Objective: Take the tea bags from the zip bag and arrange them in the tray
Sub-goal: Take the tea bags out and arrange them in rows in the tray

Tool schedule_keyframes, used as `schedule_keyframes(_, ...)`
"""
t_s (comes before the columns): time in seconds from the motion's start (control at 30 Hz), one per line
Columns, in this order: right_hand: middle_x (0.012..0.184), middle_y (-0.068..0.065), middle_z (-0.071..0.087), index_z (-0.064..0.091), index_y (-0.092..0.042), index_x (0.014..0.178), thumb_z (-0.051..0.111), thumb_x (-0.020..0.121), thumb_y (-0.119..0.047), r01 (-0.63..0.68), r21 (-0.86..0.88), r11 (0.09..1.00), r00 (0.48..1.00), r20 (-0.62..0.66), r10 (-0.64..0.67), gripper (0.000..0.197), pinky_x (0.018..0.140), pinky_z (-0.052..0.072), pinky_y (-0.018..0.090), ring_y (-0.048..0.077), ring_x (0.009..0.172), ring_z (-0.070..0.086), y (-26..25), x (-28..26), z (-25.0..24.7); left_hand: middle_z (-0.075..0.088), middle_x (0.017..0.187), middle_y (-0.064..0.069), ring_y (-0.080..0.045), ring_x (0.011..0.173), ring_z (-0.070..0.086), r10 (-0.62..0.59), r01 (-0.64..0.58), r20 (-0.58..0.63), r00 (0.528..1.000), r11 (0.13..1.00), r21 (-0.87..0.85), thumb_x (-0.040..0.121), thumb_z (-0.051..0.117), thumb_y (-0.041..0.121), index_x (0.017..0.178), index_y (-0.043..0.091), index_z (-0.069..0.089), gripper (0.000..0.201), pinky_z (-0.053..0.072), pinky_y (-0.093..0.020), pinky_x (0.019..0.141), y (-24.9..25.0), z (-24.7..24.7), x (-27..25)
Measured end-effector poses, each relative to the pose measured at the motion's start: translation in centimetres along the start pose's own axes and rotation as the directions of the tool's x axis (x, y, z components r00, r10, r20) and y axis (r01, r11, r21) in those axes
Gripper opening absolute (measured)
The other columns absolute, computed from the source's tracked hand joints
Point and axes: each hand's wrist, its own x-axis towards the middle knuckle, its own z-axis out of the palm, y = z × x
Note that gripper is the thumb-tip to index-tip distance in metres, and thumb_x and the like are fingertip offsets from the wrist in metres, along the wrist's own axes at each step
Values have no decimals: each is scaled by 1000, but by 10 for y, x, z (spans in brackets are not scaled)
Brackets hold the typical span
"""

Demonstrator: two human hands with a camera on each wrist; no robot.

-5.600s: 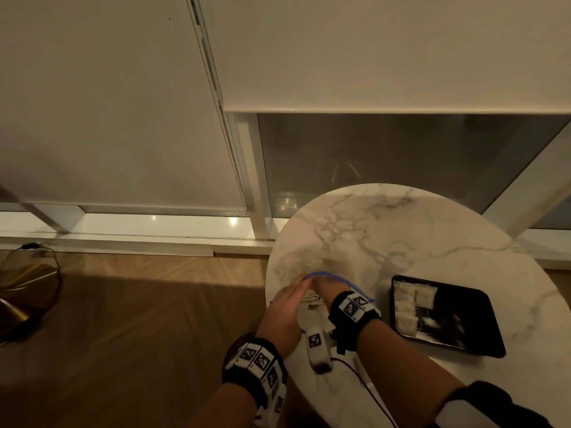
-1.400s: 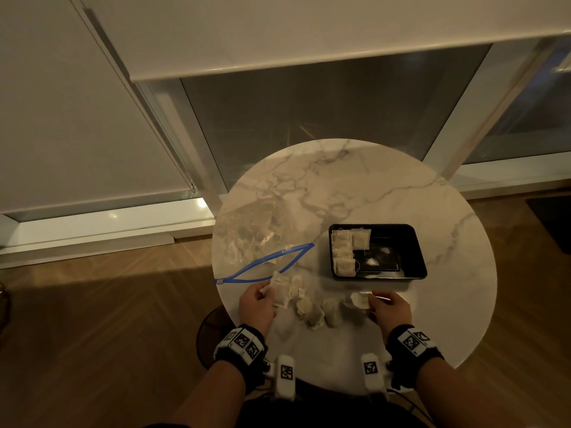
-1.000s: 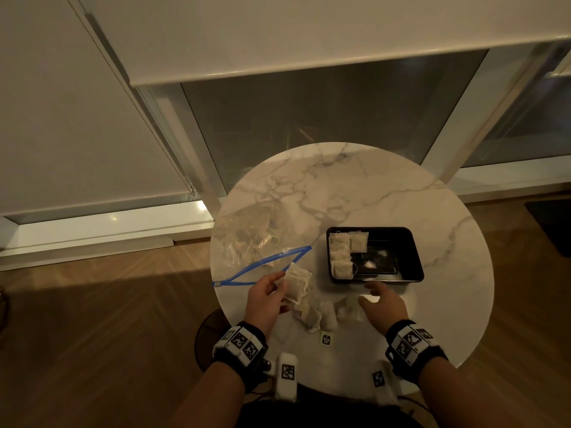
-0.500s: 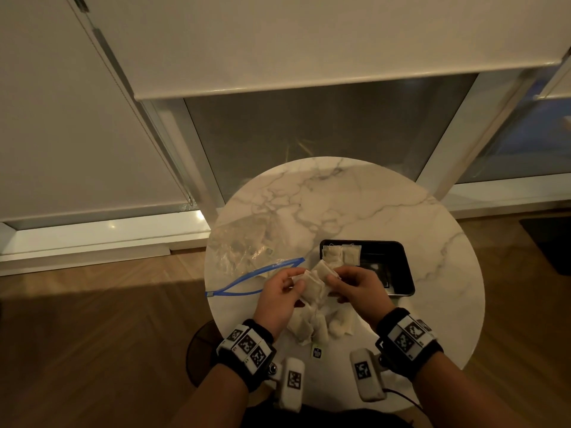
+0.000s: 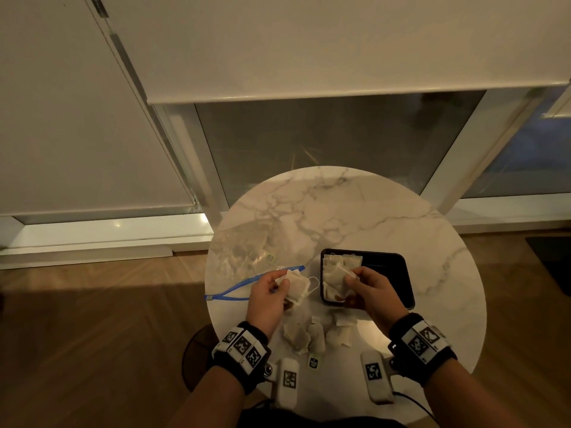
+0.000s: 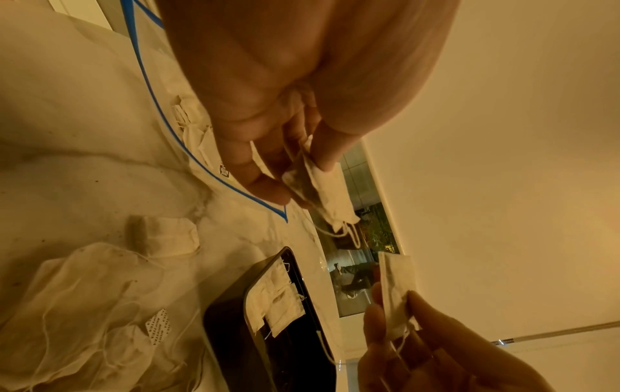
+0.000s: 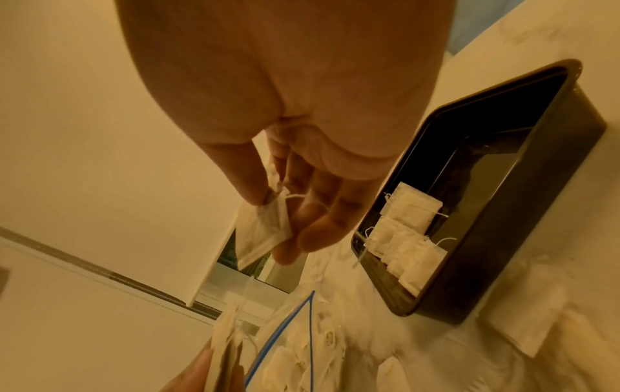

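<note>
My left hand (image 5: 285,288) pinches a small stack of tea bags (image 5: 297,285) just above the table, beside the zip bag's blue seal (image 5: 238,291). In the left wrist view its thumb and fingers pinch that stack (image 6: 318,185). My right hand (image 5: 350,281) pinches one tea bag (image 5: 336,278) over the left end of the black tray (image 5: 403,267). The right wrist view shows this bag (image 7: 261,233) hanging from the fingertips. Several tea bags (image 5: 335,260) lie in a row along the tray's left side. The clear zip bag (image 5: 244,251) lies open on the table's left.
Several loose tea bags (image 5: 309,335) lie on the round marble table (image 5: 355,211) between my wrists, near its front edge. The tray's right half (image 5: 386,273) holds nothing. A window and a lowered blind stand behind the table. Wooden floor surrounds it.
Half a second ago both hands met at the stack. They have parted: the right hand has drawn one tea bag off rightward over the tray while the left keeps the stack.
</note>
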Motion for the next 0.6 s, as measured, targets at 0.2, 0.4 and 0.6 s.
schedule_keyframes(0.2, 93, 13, 69, 65, -7, 98, 63, 90, -2, 14, -247, 969, 977, -205, -67, 10, 76, 58, 39, 27, 85, 68, 8, 26, -29, 69, 110, -10, -25, 95, 67, -53, 50, -61, 997, 997, -56, 99, 58, 13, 109, 19, 63, 12, 57, -30, 66, -2, 0, 7)
schedule_keyframes(0.4, 87, 11, 70, 66, -17, 83, 64, 82, 8, -112, -397, 911, 948, -318, -23, 26, 81, 59, 43, 30, 85, 69, 28, 56, -67, 69, 108, -12, -21, 87, 66, -48, 39, -98, 994, 995, -93, 100, 56, 13, 112, 14, 62, 13, 55, -30, 61, -3, 2, 14)
schedule_keyframes(0.6, 82, -2, 72, 71, -27, 87, 79, 77, -23, -228, -586, 777, 948, -315, 41, 13, 75, 60, 41, 19, 77, 69, 51, 97, -81, 67, 110, -10, -21, 89, 65, -44, 37, -104, 994, 997, -74, 101, 55, 13, 115, 15, 61, 15, 57, -32, 66, -3, 6, 21)
